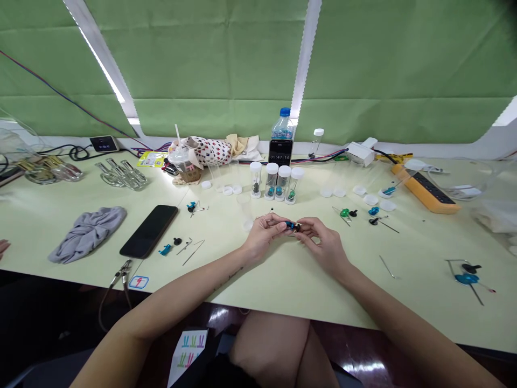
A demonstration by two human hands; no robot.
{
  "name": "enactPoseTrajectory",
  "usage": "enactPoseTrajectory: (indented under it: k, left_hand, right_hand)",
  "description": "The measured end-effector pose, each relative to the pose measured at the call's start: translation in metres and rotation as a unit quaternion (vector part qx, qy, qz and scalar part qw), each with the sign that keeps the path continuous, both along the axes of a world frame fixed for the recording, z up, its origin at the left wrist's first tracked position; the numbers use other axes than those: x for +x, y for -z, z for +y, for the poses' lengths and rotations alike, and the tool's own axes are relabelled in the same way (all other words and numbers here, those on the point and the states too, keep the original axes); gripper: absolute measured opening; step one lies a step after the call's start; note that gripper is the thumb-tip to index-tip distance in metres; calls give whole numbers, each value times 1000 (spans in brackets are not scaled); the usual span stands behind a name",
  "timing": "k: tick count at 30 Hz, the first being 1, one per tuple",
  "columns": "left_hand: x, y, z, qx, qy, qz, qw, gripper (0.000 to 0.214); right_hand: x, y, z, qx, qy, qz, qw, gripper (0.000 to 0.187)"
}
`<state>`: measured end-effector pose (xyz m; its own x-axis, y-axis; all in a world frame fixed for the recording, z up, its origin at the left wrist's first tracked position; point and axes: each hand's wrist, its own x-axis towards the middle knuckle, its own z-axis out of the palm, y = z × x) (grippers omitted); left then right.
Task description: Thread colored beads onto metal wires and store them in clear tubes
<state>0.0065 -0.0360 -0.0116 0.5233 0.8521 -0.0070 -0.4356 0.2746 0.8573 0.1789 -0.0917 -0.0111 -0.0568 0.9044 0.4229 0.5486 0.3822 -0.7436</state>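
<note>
My left hand point(264, 235) and my right hand point(322, 243) meet over the middle of the table. Between their fingertips is a small blue-and-black part point(290, 224). The left thumb and fingers pinch its blue side, while the right thumb and fingers close on its dark end. Fingers partly cover the part, so its exact shape is hidden. Just beyond the left hand stands a clear tube point(244, 207). Left of my forearm lie a loose blue piece point(165, 250), a black knob-like piece point(177, 241) and thin bent metal rods point(194, 252).
Several white-capped tubes point(270, 180) holding small parts stand before a phone timer point(280, 153). More blue pieces point(467, 278) and a green piece point(344, 213) lie rightward, near an orange power strip point(426, 191). Leftward are a dark phone point(149, 231), grey cloth point(89, 231) and another person's fingers point(3, 247).
</note>
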Motion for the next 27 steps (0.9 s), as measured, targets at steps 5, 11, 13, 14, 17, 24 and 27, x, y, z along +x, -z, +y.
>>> enactPoseTrajectory:
  k: [5,11,13,14,17,24,27]
  left_hand:
    - [0,-1,-1,6,-2,2,1000,24]
    - [-1,-1,-2,4,2,-1,1000,25]
    - [0,-1,-2,0,3,0,1000,26]
    - [0,-1,-2,-1,3,0,1000,27]
    - [0,0,-1,0,-1,2,1000,27]
    - [0,1,-1,1,-1,-2,1000,27]
    - [0,1,-1,2,-4,-8,1000,26]
  right_hand:
    - [0,-1,0,1,-2,-2,1000,27]
    - [0,-1,0,6,-13,-4,1000,23]
    - [0,-1,1,3,-4,0,1000,26]
    - [-1,-1,1,2,0,2,1000,27]
    - [-1,-1,1,4,-2,3,1000,27]
    - [-1,0,2,3,-5,10,1000,27]
    - [-1,-1,2,9,-16,7,1000,23]
